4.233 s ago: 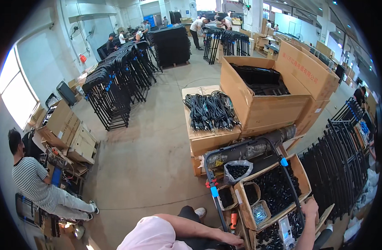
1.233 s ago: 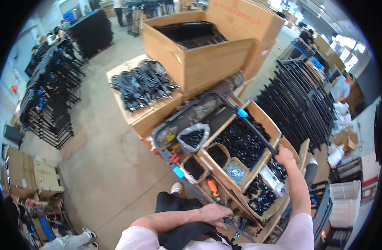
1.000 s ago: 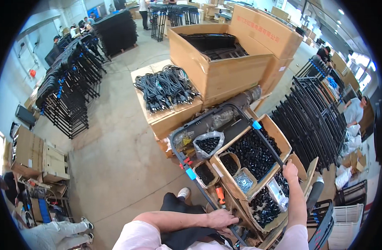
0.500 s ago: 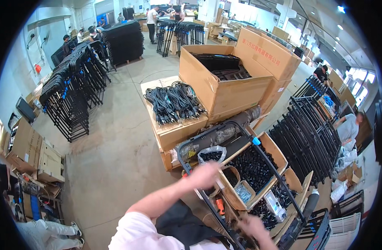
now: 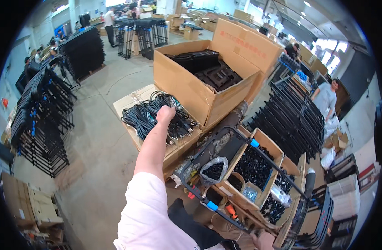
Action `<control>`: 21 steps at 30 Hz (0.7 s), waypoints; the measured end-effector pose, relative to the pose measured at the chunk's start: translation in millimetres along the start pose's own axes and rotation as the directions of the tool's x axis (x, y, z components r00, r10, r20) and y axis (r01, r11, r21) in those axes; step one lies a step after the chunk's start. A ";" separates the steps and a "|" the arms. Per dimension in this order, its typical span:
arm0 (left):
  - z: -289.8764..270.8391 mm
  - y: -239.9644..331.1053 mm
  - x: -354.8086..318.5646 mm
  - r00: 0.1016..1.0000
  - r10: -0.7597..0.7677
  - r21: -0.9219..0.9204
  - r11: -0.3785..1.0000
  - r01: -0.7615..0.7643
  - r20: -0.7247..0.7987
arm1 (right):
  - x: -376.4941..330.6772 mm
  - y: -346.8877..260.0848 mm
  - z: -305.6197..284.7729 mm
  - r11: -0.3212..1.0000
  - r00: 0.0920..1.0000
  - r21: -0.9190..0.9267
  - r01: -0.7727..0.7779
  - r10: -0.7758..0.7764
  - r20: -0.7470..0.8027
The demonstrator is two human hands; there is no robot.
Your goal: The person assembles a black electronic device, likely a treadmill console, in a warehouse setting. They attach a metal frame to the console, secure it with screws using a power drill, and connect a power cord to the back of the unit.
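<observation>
Black cables sat piled on a carton; left hand was clenched in them. Tangled like that, a tug could've dragged the heap off. Right hand gripped a frame.

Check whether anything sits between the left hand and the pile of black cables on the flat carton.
Nothing visible does: the left hand is already on the black cables piled on the flat carton.

A big open brown carton stands centre; a low flat carton lies left of it; a clear plastic bag sits below.
</observation>
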State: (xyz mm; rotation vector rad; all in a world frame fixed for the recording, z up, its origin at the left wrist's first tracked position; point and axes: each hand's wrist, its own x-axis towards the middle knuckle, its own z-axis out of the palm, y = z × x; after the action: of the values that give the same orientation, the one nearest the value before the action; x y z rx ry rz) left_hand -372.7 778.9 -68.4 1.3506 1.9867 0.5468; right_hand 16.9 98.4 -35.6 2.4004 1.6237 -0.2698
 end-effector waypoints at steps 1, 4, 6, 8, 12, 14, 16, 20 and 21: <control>3.3 2.2 9.1 0.997 -0.006 0.000 1.000 0.006 0.080 | -5.4 7.0 16.5 0.993 0.982 -0.101 -0.061 0.078 0.172; 21.8 12.5 16.4 0.999 0.050 0.090 0.995 -0.051 0.004 | -12.8 29.3 54.4 0.917 0.889 -0.311 -0.249 0.344 0.302; 13.5 -2.2 46.1 0.999 0.006 0.045 0.999 -0.007 0.034 | 1.1 7.9 31.3 0.953 0.944 -0.074 -0.293 0.301 0.138; -1.6 -29.5 75.2 0.998 -0.024 -0.221 0.975 0.035 0.050 | 4.5 -4.2 37.5 0.977 0.955 -0.141 -0.161 0.190 0.228; -19.1 -6.8 67.6 0.991 0.083 -0.687 0.727 0.008 0.100 | 18.1 0.0 40.2 0.969 0.970 -0.100 -0.227 0.234 0.063; -29.9 -5.7 53.8 0.983 0.174 -0.861 0.508 -0.032 0.066 | 17.5 -2.9 43.0 0.968 0.958 -0.093 -0.233 0.244 0.148; -41.6 0.2 41.4 0.941 0.331 -0.966 0.256 -0.020 0.069 | 1.0 15.7 56.4 0.943 0.893 -0.267 -0.199 0.287 0.345; -77.6 17.5 8.1 0.920 0.390 -0.975 0.215 -0.048 0.041 | 8.4 20.0 61.7 0.928 0.894 -0.235 -0.289 0.349 0.280; -80.5 16.9 11.4 0.915 0.398 -0.961 0.270 -0.058 0.057 | 3.7 24.0 69.9 0.933 0.882 -0.243 -0.266 0.337 0.329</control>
State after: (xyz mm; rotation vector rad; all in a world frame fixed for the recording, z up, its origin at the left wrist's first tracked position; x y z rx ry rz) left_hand -422.7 798.0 -4.9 0.7997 0.7959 1.3285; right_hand 38.9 72.8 -101.4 2.2466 1.0429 -0.4503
